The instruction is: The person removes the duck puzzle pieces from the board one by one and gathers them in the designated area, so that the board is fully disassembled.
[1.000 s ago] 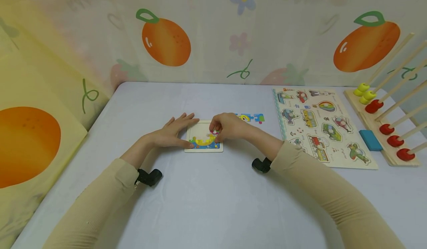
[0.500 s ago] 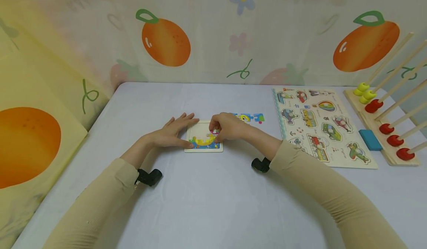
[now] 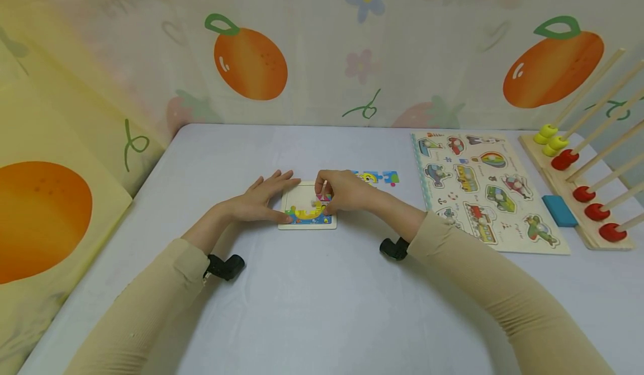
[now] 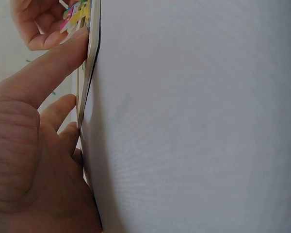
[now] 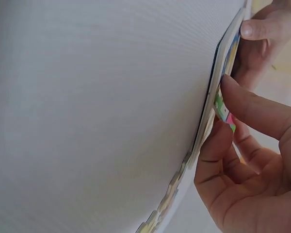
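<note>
Picture board (image 3: pixel 495 224), lettering too small to read, right of all fingers. Right hand (image 3: pixel 346 189): thumb and forefinger pinching puzzle piece (image 5: pixel 221 107). Left hand (image 3: pixel 259 200): fingers spread, thumb on puzzle frame (image 3: pixel 308 227).

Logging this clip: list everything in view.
Frame: one, pale, centre
Held piece: one, multicoloured, at frame's right
Set pieces: count unclear, multicoloured, in frame
Loose pieces: at least two, multicoloured, right of frame
Board: one, pale and printed, right
Rack: one, wooden, red and yellow beads, far right
Block: one, blue, beside rack
Table: one, white, beneath
Backdrop: one, patterned, behind
Sleeves: two, beige, foreground
Cameras: two, black, beside sleeves
Left hand: one, on frame
Right hand: one, pinching held piece
</note>
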Available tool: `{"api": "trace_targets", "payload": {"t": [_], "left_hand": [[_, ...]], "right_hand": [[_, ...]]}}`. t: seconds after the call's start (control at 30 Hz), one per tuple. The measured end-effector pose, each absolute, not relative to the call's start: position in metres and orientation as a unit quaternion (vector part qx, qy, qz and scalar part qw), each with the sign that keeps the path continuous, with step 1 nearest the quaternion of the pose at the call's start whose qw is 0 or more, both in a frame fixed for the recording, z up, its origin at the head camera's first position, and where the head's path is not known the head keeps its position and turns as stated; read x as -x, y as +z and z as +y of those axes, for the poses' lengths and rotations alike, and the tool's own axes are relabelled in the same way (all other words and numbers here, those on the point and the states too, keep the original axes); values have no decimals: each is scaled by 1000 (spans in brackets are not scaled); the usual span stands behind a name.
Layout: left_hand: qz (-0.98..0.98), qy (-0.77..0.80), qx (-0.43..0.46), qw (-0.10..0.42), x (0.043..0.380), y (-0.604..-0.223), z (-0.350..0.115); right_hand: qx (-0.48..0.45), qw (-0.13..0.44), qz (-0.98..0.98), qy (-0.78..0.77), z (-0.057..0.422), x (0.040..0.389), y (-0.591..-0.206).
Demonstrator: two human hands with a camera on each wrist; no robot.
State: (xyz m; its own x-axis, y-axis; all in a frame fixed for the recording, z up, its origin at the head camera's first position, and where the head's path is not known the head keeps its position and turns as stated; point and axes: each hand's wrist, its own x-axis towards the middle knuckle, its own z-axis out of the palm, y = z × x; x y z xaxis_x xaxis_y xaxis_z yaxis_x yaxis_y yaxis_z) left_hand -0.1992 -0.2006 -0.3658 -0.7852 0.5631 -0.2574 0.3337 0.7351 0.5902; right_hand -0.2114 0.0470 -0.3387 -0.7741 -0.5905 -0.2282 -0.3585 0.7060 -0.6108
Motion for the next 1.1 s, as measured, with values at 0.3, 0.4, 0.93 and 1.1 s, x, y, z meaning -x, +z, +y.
{"api": "trace_targets", "payload": {"t": [0.3,0.4,0.93,1.1], "left_hand": [[904,273,-250,212,199,-365,-201],[904,275,-250,212,199,-364,-201],[906,268,-249,213,199,-365,-201],[906,269,-247,214,199,-365,-201]], "right_hand": [[275,213,901,-259,49,212,-337],[272,221,900,-260,49,212,-337],[269,226,898,-264,50,215,-336],[260,234,892,-285,55,217,-329]]}}
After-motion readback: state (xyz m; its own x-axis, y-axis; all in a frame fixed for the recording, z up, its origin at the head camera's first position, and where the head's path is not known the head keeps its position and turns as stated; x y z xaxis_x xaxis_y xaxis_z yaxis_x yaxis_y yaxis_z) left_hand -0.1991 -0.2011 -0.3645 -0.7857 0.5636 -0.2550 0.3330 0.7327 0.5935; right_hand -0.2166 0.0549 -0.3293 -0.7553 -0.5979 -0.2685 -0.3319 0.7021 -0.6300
